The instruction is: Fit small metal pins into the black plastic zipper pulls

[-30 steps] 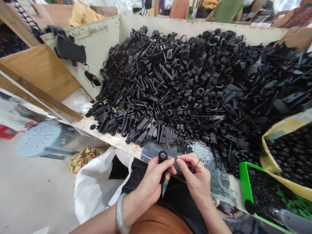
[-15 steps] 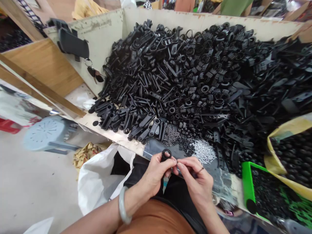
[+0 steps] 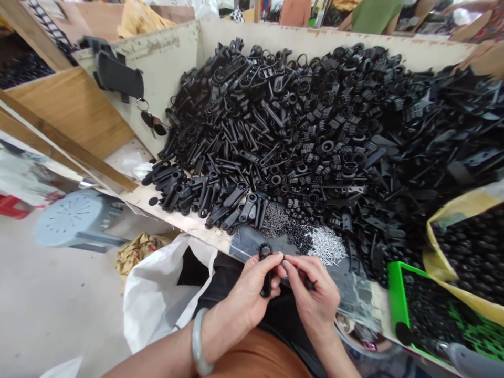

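My left hand (image 3: 252,286) is closed around a black plastic piece with a toothed ring (image 3: 265,250) at its top end. Its thumb and forefinger also meet at a tiny dark part (image 3: 283,258). My right hand (image 3: 313,289) pinches at that same small part, fingertips almost touching the left ones. Another dark bit (image 3: 311,284) shows by the right hand's curled fingers; what it is I cannot make out. Just beyond the hands lie a heap of silver pins (image 3: 326,244), small black parts (image 3: 300,237) and dark grey screws or springs (image 3: 275,220).
A large heap of black plastic parts (image 3: 275,121) fills the bin. At right stand a green tray (image 3: 397,294) and a yellow sack (image 3: 435,236) of black knobs. A white sack (image 3: 145,304) hangs below the edge at left, near a blue stool (image 3: 73,218). Keys (image 3: 153,123) hang at left.
My left hand has turned a little, so the black piece now shows below the ring as well. Both hands stay together at the small part. The view has shifted slightly.
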A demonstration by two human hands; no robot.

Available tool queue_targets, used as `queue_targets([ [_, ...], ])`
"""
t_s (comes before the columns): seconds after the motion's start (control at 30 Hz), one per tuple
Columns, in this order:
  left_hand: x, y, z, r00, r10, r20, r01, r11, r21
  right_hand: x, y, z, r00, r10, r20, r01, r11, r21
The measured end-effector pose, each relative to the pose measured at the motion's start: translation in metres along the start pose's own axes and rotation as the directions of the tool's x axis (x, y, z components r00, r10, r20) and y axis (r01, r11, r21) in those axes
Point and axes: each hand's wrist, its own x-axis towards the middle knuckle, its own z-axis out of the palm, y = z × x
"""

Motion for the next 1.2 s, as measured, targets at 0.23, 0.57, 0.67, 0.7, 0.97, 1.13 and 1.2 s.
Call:
queue_targets([
  [0.23,-0.001,0.01,0.0,0.999,0.03,0.026,-0.033,0.993,0.117,0.005,-0.001,-0.006,0.996,0.072,0.06,-0.078,0.993,0.09],
  [0.57,0.002,0.008,-0.008,0.997,0.061,0.057,-0.07,0.982,0.178,0.012,-0.008,-0.011,0.991,0.092,0.101,-0.099,0.993,0.064],
  [0.67,0.002,0.007,-0.007,0.995,0.086,0.054,-0.094,0.981,0.169,0.011,-0.009,-0.011,0.991,0.094,0.094,-0.099,0.994,0.056],
  [0.7,0.002,0.007,-0.006,0.993,0.103,0.057,-0.111,0.978,0.177,0.011,-0.008,-0.011,0.991,0.088,0.103,-0.094,0.994,0.051],
  [0.97,-0.001,0.012,-0.007,0.967,0.216,0.137,-0.253,0.883,0.396,0.008,-0.001,-0.013,0.984,0.077,0.162,-0.093,0.991,0.095],
  [1.13,0.001,0.003,-0.001,0.983,0.182,0.017,-0.181,0.956,0.231,0.003,-0.001,-0.008,0.99,0.086,0.111,-0.096,0.991,0.089],
  [1.2,0.0,0.0,0.002,0.993,0.114,-0.024,-0.11,0.986,0.129,0.002,-0.001,-0.009,0.993,0.047,0.112,-0.055,0.996,0.072],
])
